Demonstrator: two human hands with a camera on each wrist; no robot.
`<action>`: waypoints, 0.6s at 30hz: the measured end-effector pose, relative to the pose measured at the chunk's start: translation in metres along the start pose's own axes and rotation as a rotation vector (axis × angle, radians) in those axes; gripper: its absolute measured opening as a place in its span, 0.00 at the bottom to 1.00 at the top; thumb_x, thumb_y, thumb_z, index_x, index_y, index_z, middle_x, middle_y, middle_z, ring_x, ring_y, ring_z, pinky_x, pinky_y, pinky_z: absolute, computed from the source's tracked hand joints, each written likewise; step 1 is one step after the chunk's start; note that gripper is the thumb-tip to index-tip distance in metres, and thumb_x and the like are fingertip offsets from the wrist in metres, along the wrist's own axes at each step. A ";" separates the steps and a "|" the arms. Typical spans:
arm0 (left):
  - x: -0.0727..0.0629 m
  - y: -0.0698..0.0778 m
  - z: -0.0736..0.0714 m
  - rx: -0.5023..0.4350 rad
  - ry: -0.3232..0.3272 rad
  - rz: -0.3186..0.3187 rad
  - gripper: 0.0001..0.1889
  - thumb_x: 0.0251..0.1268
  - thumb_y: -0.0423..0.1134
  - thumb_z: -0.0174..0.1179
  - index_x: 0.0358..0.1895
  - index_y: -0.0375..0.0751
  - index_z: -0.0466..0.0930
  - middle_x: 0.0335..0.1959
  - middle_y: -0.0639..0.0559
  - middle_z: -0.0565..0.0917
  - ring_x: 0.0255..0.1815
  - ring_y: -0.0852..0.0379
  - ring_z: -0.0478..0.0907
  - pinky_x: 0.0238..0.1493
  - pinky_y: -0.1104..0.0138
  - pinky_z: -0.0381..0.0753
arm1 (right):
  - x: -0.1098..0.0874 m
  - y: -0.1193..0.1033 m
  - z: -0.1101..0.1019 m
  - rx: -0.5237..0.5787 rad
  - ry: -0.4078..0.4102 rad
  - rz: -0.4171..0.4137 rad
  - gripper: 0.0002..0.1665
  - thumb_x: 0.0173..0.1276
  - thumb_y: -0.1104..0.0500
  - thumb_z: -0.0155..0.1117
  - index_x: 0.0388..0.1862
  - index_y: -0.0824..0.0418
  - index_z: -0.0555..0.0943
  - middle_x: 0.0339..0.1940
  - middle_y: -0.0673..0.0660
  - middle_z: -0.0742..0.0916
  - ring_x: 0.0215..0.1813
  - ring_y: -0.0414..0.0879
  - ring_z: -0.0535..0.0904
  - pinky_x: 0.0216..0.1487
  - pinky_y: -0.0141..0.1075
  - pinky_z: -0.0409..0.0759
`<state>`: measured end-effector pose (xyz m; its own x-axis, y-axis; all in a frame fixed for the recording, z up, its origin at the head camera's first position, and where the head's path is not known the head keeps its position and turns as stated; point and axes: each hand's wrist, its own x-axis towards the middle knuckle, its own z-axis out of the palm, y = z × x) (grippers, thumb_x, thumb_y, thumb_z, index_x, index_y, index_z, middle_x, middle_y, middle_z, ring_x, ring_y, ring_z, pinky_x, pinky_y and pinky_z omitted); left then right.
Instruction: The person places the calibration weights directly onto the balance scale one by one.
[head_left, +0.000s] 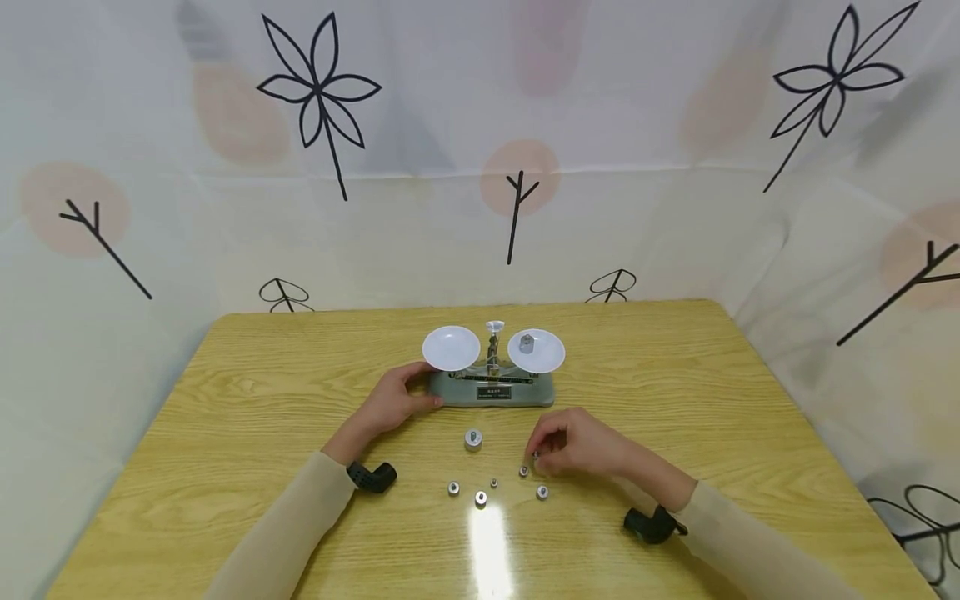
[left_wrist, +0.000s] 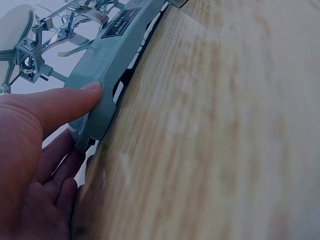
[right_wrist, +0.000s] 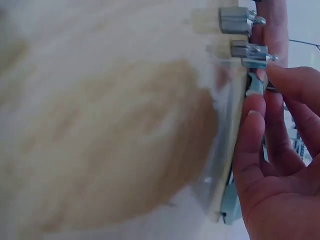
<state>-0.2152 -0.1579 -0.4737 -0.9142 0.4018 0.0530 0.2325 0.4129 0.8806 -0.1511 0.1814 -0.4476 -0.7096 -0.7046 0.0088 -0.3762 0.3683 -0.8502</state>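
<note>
A grey-green balance scale (head_left: 461,392) with two white pans stands toward the back of the table. My left hand (head_left: 393,402) grips the left end of its base, the thumb (left_wrist: 75,102) on the front and the fingers round the end. On the right pan (head_left: 553,354) sits a metal weight (head_left: 527,343); nothing lies on the left pan (head_left: 451,348). In front of the scale, my right hand (head_left: 581,444) pinches a small metal weight (head_left: 536,457) between thumb and fingertips, mostly hidden by them. Just left of those fingertips stands another small weight (head_left: 523,472).
Several more knobbed weights stand on the wooden table (head_left: 247,417): a larger one (head_left: 473,440) before the scale, and smaller ones (head_left: 453,488) (head_left: 481,499) nearer me. A weight (head_left: 542,492) stands just below my right hand. A patterned cloth (head_left: 420,233) hangs behind the table.
</note>
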 end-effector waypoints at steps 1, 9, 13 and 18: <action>0.000 0.000 0.000 0.002 0.000 -0.002 0.30 0.59 0.33 0.72 0.66 0.38 0.75 0.64 0.45 0.77 0.70 0.46 0.68 0.69 0.51 0.65 | 0.000 -0.001 -0.001 -0.002 0.003 0.001 0.09 0.60 0.65 0.74 0.37 0.54 0.88 0.36 0.48 0.86 0.36 0.41 0.80 0.38 0.34 0.81; 0.001 0.001 0.000 0.003 -0.002 0.002 0.29 0.59 0.33 0.72 0.66 0.38 0.75 0.64 0.45 0.77 0.69 0.46 0.68 0.69 0.51 0.66 | 0.003 -0.006 -0.009 -0.006 0.005 -0.036 0.09 0.59 0.69 0.74 0.38 0.60 0.88 0.37 0.51 0.86 0.36 0.41 0.82 0.40 0.35 0.84; 0.001 0.002 0.000 0.003 -0.002 -0.006 0.29 0.59 0.34 0.72 0.66 0.38 0.76 0.64 0.45 0.77 0.69 0.47 0.68 0.69 0.52 0.66 | 0.003 -0.011 -0.013 -0.028 0.010 -0.049 0.08 0.59 0.69 0.73 0.38 0.61 0.88 0.36 0.50 0.85 0.37 0.42 0.82 0.39 0.35 0.84; 0.000 0.001 0.000 -0.003 -0.001 -0.012 0.29 0.59 0.34 0.72 0.66 0.39 0.76 0.64 0.46 0.77 0.70 0.47 0.68 0.69 0.51 0.66 | 0.003 -0.016 -0.017 -0.024 0.017 -0.031 0.08 0.61 0.70 0.72 0.39 0.62 0.88 0.37 0.51 0.85 0.38 0.43 0.82 0.40 0.35 0.84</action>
<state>-0.2149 -0.1573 -0.4725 -0.9164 0.3980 0.0421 0.2208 0.4150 0.8826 -0.1574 0.1839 -0.4252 -0.7073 -0.7056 0.0441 -0.4125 0.3612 -0.8363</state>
